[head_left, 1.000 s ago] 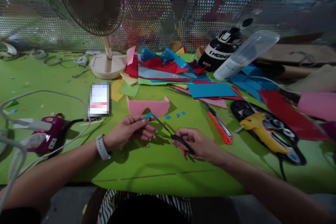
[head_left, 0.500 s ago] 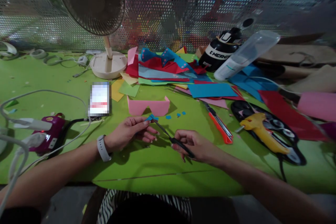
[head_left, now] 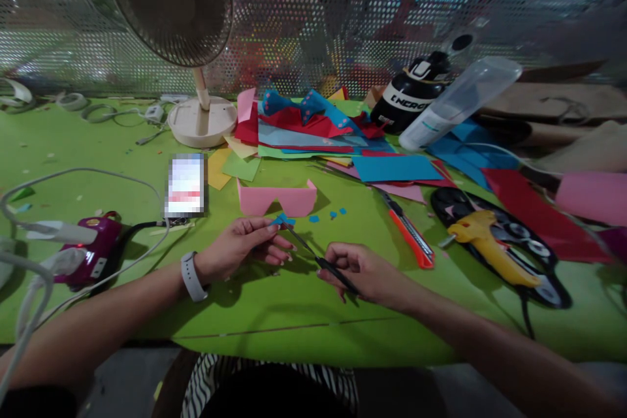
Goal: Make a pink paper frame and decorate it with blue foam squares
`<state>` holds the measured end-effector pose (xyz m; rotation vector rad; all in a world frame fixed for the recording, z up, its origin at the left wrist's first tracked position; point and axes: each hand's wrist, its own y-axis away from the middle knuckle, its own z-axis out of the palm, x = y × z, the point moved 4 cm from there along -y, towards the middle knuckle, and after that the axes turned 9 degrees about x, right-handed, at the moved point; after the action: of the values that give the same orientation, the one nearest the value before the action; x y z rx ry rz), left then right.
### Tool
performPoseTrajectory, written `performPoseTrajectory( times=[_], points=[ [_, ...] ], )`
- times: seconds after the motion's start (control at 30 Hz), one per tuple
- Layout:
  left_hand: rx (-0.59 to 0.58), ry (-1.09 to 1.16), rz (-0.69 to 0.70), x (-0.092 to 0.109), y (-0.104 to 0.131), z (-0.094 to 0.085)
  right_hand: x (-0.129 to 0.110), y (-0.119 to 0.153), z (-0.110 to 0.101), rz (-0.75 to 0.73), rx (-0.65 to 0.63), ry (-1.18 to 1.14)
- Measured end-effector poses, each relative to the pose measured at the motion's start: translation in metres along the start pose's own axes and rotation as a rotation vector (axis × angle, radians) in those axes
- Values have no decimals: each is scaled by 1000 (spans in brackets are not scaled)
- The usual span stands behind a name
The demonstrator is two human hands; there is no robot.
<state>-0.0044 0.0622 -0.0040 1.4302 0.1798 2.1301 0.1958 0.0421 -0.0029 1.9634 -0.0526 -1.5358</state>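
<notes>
My left hand pinches a small blue paper piece between thumb and forefinger, its other fingers loosely spread. Black-handled scissors are gripped in my right hand, and their blades point up and left to the blue piece. Whether the blades are parted is too small to tell. Just beyond my fingers stands a pink paper glasses shape. Several little blue paper bits, one of them here, lie to its right on the green table.
A phone, a purple adapter with cables and a fan are on the left. Coloured paper and bottles lie farther back. An orange cutter and yellow glue gun rest at right.
The scissors and my right hand have shifted very slightly left. My left hand keeps its pinch on the blue piece.
</notes>
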Motion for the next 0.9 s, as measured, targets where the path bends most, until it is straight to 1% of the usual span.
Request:
performPoseTrajectory(
  times=[0.2,0.43,0.63,0.8,0.9],
  points=[
    [24,24,-30,0,0,-1,3,-3,-4,-3,25,-1],
    [20,42,-51,0,0,0,2,-4,-6,24,55,22],
    [22,36,-30,2,0,2,2,-3,-8,40,61,16],
    [50,63,-1,4,0,0,-1,-1,-8,44,29,16],
    [38,68,12,3,0,0,-3,-1,-5,45,7,36]
  ],
)
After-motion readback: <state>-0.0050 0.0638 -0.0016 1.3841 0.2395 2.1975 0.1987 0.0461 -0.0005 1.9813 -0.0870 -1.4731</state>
